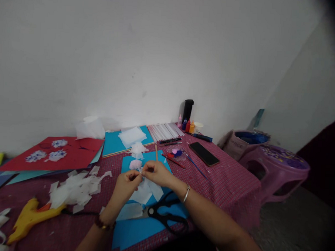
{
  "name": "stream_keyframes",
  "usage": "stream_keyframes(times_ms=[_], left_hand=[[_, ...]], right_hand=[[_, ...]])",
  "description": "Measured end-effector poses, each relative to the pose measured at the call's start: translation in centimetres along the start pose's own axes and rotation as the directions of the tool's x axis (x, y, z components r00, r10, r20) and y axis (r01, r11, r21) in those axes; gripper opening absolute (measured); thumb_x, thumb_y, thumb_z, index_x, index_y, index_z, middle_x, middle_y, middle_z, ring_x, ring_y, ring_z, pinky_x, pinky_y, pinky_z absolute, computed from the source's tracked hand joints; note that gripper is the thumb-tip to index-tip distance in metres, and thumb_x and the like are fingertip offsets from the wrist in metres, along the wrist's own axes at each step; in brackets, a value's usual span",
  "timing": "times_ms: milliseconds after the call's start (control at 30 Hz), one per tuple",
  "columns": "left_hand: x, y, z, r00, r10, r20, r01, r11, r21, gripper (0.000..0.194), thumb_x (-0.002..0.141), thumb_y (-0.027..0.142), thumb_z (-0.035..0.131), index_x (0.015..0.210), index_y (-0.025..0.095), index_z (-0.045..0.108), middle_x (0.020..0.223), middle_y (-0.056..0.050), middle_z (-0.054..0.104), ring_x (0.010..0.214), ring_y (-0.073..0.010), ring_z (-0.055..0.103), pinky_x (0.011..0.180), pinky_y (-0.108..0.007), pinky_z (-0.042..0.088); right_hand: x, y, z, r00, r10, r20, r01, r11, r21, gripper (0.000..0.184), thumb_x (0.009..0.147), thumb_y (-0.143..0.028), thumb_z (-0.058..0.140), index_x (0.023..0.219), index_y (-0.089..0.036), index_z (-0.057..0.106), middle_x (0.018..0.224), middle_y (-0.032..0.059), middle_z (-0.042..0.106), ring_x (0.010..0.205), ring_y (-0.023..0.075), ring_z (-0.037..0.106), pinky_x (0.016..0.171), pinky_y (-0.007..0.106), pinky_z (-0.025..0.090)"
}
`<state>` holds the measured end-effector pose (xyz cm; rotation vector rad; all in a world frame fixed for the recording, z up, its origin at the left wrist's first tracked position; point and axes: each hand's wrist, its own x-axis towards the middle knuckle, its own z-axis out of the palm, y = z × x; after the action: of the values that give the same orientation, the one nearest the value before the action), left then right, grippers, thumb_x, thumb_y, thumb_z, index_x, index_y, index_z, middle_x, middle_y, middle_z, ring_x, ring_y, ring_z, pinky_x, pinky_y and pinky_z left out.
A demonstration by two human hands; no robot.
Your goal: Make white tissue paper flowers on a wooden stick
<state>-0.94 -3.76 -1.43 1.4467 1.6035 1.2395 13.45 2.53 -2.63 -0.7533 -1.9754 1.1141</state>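
Note:
Over a blue paper sheet (151, 232), my left hand (126, 186) and my right hand (157, 173) meet, fingertips pinched on a small bit of white tissue paper (140, 170). The fingers partly hide it. A pink-tinted tissue flower (135, 164) lies just beyond my left fingertips, with a white tissue puff (138, 148) behind it. Tissue pieces (142, 192) rest below my hands. A pencil (156, 152) shows behind my right hand; I cannot tell whether the hand touches it. Black-handled scissors (163, 214) lie on the sheet, near my right forearm.
Left are a heap of tissue scraps (76, 190), a yellow glue gun (31, 219) and red paper (71, 158) with blue-spotted flowers. Right are a phone (204, 153), a paintbrush (196, 165) and a paint palette (176, 153). Paint bottles (188, 125) stand behind; a pink stool (276, 174) is beside the table.

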Motion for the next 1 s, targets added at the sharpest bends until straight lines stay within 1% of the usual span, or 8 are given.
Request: stream_keyframes(times_ms=[133, 233, 400, 500, 600, 700, 833, 1000], left_hand=[[0.0, -0.1, 0.0, 1.0, -0.011, -0.005, 0.011, 1.0, 0.008, 0.012, 0.063, 0.022, 0.055, 0.053, 0.018, 0.062, 0.042, 0.004, 0.052, 0.041, -0.0126, 0.049, 0.041, -0.021, 0.035], [0.1, -0.5, 0.0, 1.0, -0.019, 0.003, 0.019, 1.0, 0.004, 0.013, 0.064, 0.02, 0.054, 0.054, 0.018, 0.062, 0.042, 0.004, 0.052, 0.041, -0.0122, 0.049, 0.042, -0.021, 0.034], [0.3, -1.0, 0.0, 0.996, -0.058, 0.062, 0.067, 0.985, -0.16, 0.013, 0.064, 0.023, 0.057, 0.055, 0.016, 0.062, 0.051, 0.0, 0.059, 0.043, -0.0115, 0.049, 0.043, -0.022, 0.038], [0.3, -0.9, 0.0, 0.994, -0.084, 0.076, 0.097, 0.977, -0.188, 0.015, 0.064, 0.028, 0.059, 0.055, 0.016, 0.061, 0.051, 0.0, 0.059, 0.041, -0.0107, 0.047, 0.041, -0.022, 0.036], [0.1, -0.5, 0.1, 0.994, -0.091, 0.055, 0.099, 0.979, -0.175, 0.013, 0.061, 0.024, 0.058, 0.051, 0.016, 0.059, 0.046, 0.002, 0.055, 0.04, -0.0099, 0.045, 0.041, -0.021, 0.034], [0.0, 0.0, 0.0, 0.994, -0.1, 0.033, 0.104, 0.977, -0.186, 0.011, 0.058, 0.022, 0.057, 0.048, 0.017, 0.058, 0.044, 0.003, 0.054, 0.04, -0.0099, 0.044, 0.041, -0.021, 0.034], [0.0, -0.1, 0.0, 0.992, -0.119, 0.03, 0.122, 0.97, -0.21, 0.012, 0.059, 0.025, 0.058, 0.051, 0.016, 0.062, 0.048, 0.001, 0.058, 0.042, -0.0105, 0.047, 0.042, -0.022, 0.036], [0.1, -0.7, 0.1, 0.991, -0.128, 0.037, 0.133, 0.965, -0.225, 0.011, 0.059, 0.024, 0.059, 0.055, 0.016, 0.064, 0.053, -0.001, 0.063, 0.043, -0.0115, 0.05, 0.044, -0.023, 0.04]], right_hand=[[0.0, 0.3, 0.2, 1.0, 0.015, 0.007, -0.015, 0.997, 0.077, 0.008, 0.072, -0.011, 0.056, 0.065, -0.015, 0.055, 0.062, -0.0032, 0.055, 0.058, 0.0085, 0.049, 0.057, 0.019, 0.04], [0.1, 0.2, 0.2, 0.998, 0.066, 0.015, -0.067, 0.989, 0.129, 0.009, 0.07, -0.009, 0.055, 0.064, -0.014, 0.054, 0.061, -0.0034, 0.055, 0.056, 0.0079, 0.048, 0.055, 0.018, 0.038], [0.2, 0.0, 0.0, 0.995, 0.093, 0.037, -0.099, 0.978, 0.186, 0.008, 0.071, -0.012, 0.058, 0.064, -0.014, 0.054, 0.059, -0.0042, 0.054, 0.055, 0.0073, 0.047, 0.054, 0.018, 0.037], [0.2, -0.1, -0.2, 0.994, 0.087, 0.071, -0.1, 0.973, 0.207, 0.007, 0.071, -0.014, 0.059, 0.065, -0.014, 0.055, 0.061, -0.0037, 0.055, 0.056, 0.0077, 0.048, 0.056, 0.019, 0.038], [0.2, -0.2, -0.2, 0.993, 0.081, 0.089, -0.099, 0.971, 0.217, 0.008, 0.072, -0.015, 0.06, 0.065, -0.014, 0.056, 0.061, -0.0034, 0.055, 0.057, 0.0076, 0.048, 0.056, 0.019, 0.038], [0.2, -0.3, -0.2, 0.99, 0.109, 0.087, -0.125, 0.971, 0.205, 0.009, 0.072, -0.015, 0.06, 0.066, -0.014, 0.055, 0.06, -0.0041, 0.054, 0.056, 0.0071, 0.047, 0.054, 0.018, 0.036], [0.2, -0.1, -0.1, 0.985, 0.143, 0.091, -0.158, 0.969, 0.188, 0.008, 0.072, -0.016, 0.061, 0.068, -0.014, 0.054, 0.06, -0.0046, 0.054, 0.054, 0.0066, 0.046, 0.05, 0.017, 0.034], [0.4, 0.7, 0.1, 0.988, 0.124, 0.095, -0.14, 0.974, 0.177, 0.008, 0.073, -0.014, 0.06, 0.069, -0.015, 0.053, 0.061, -0.004, 0.056, 0.054, 0.0069, 0.048, 0.05, 0.017, 0.035]])
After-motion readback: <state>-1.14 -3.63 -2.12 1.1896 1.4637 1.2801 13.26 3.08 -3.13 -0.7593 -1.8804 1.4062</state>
